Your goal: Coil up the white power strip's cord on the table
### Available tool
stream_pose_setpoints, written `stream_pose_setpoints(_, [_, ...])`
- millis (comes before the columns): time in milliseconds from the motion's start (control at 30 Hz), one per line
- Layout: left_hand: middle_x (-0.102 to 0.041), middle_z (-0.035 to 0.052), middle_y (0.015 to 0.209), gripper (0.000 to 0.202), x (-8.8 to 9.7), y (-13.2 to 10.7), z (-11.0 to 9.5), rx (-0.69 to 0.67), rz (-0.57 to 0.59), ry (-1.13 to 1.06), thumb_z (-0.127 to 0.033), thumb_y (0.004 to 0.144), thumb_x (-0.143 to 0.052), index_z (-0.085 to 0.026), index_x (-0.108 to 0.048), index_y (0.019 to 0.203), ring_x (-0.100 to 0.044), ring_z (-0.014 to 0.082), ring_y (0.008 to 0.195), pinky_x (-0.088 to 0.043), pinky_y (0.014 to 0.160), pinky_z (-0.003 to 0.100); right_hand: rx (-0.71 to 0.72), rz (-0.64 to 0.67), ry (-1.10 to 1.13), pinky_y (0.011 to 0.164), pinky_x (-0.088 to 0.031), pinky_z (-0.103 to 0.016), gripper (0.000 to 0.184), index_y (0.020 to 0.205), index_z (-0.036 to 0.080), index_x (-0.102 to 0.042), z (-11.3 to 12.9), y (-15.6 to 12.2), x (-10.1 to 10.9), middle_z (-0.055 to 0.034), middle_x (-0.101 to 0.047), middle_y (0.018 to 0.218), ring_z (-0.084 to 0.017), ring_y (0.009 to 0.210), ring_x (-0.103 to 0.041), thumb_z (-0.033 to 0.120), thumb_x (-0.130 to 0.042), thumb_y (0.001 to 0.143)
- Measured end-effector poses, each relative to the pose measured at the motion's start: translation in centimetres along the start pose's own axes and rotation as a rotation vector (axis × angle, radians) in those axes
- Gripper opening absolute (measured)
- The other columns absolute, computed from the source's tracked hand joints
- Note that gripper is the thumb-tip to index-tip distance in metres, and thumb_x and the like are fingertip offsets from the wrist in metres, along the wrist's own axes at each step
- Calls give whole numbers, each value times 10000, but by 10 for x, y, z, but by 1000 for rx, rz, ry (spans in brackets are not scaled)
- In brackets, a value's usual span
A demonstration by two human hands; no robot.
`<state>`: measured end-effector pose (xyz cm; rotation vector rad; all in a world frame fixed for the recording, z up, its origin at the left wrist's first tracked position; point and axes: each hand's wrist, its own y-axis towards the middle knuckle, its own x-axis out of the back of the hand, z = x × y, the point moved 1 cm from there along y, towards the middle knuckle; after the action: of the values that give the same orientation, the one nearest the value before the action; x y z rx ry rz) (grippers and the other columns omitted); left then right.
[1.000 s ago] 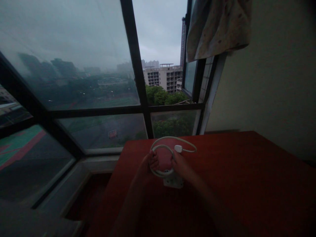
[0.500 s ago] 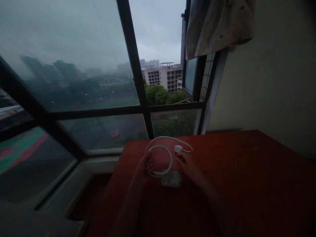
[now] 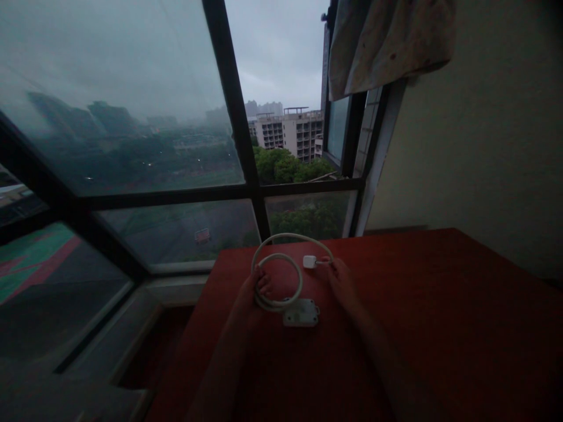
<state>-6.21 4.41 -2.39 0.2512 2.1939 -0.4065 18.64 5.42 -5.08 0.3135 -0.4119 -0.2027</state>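
Observation:
A pale power cord [image 3: 300, 281] is looped into a coil, and my left hand [image 3: 255, 290] is closed around the coil's left side. From there the cord arcs up and over to my right hand [image 3: 342, 281], whose fingers pinch it just behind the plug. The white plug [image 3: 309, 262] points left, a little above the reddish tabletop. Below the coil lies a white power strip [image 3: 301, 313], partly covered at its upper left by the cord; neither hand touches it.
The reddish-brown table [image 3: 422, 293] reaches to the wall [image 3: 461, 146] on the right. Dark-framed windows [image 3: 253, 190] stand behind it, one part open. A patterned curtain [image 3: 387, 47] hangs at upper right. The table's left edge drops to a lower floor area.
My right hand has moved from beside the plug, up and right, onto the cord behind it. The coil stays in my left hand. The view has shifted slightly.

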Motion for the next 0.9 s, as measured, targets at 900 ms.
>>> stream_pose_setpoints(900, [-297, -109, 466, 248, 2, -2, -1, -90, 53, -191, -239, 926, -512, -158, -434, 705, -303, 17, 317, -234, 326, 128, 566, -54, -181, 797, -506, -361, 228, 1020, 290, -708, 53, -17, 33, -65, -622, 951, -208, 945, -567, 200, -584, 850])
